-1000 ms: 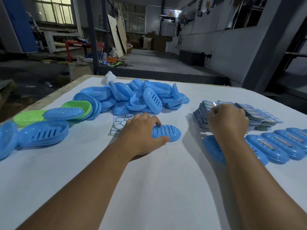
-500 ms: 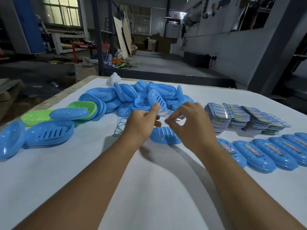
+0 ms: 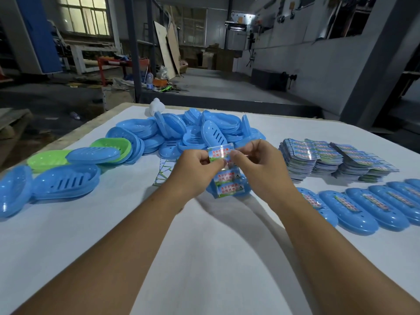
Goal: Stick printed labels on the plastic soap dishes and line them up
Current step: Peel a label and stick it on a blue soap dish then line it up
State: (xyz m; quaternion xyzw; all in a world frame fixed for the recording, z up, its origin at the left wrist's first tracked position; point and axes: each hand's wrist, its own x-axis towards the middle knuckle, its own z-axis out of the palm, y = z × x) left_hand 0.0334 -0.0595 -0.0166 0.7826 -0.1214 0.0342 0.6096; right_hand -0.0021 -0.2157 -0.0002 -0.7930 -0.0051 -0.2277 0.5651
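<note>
- White table cover [image 3: 204, 258] spread wide across the front.
- Small white plastic piece [image 3: 156, 108] at the far edge.
- Green-lined paper scrap [image 3: 164, 171] lying flat.
- Leaning boards [image 3: 169, 53], red frame [image 3: 122, 63] beyond.

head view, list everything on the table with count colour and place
blue plastic soap dishes, unlabelled pile: many, too heaped to count, blue, far centre and left of the table
green plastic soap dishes: two, green, left, among blue ones
labelled blue soap dishes in a row: at least five, blue with printed labels, right edge
stacks of printed label sheets: about three stacks, multicoloured, right, behind the row
blue soap dish under the hands: one, blue, centre, mostly hidden
strip of printed labels: one, green, red and white, held over the centre dish
patterned paper sheet: one, white and green, flat, left of centre
white table: one
left hand: pinches strip
right hand: pinches strip
</note>
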